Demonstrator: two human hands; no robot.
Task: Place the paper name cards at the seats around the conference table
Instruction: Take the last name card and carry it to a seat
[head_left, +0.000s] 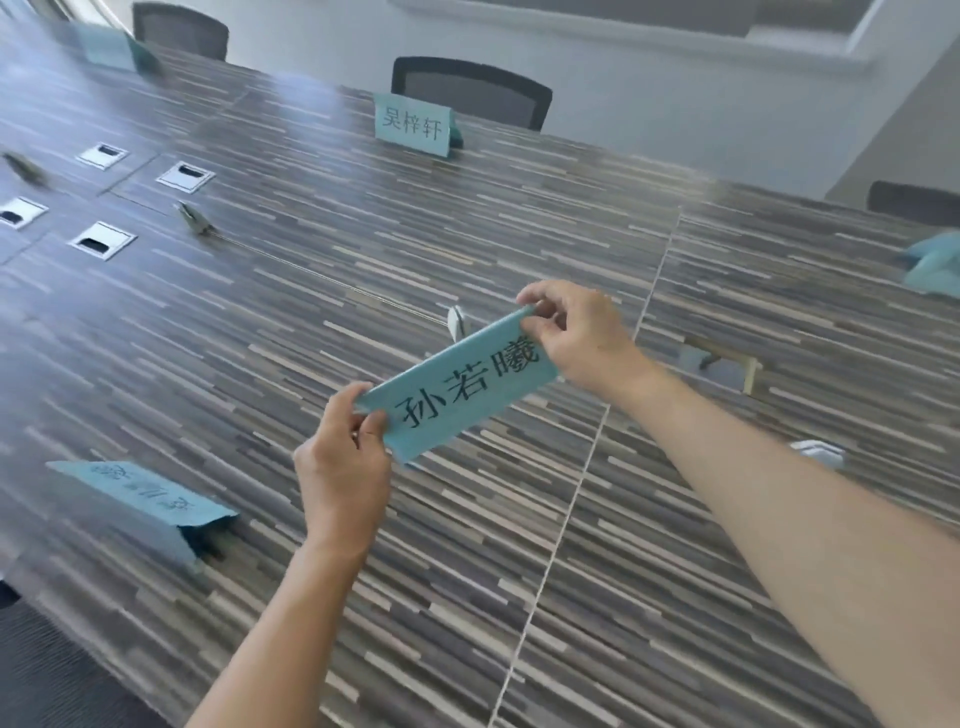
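I hold a folded teal paper name card (457, 389) with black characters in the air above the striped conference table (311, 322). My left hand (343, 467) pinches its lower left end and my right hand (576, 332) pinches its upper right end. Another teal name card (413, 131) stands upright at the far edge, in front of a black chair (470, 88). A third name card (150, 504) stands at the near left edge. A blurred fourth card (111, 49) stands far left, and more teal paper (935, 260) lies at the right edge.
Several metal cable ports (184, 176) sit in the table's middle left. A brass-rimmed opening (727, 361) lies right of my right hand. More chairs stand at the far left (179, 28) and far right (909, 202). A dark chair seat (47, 670) is at bottom left.
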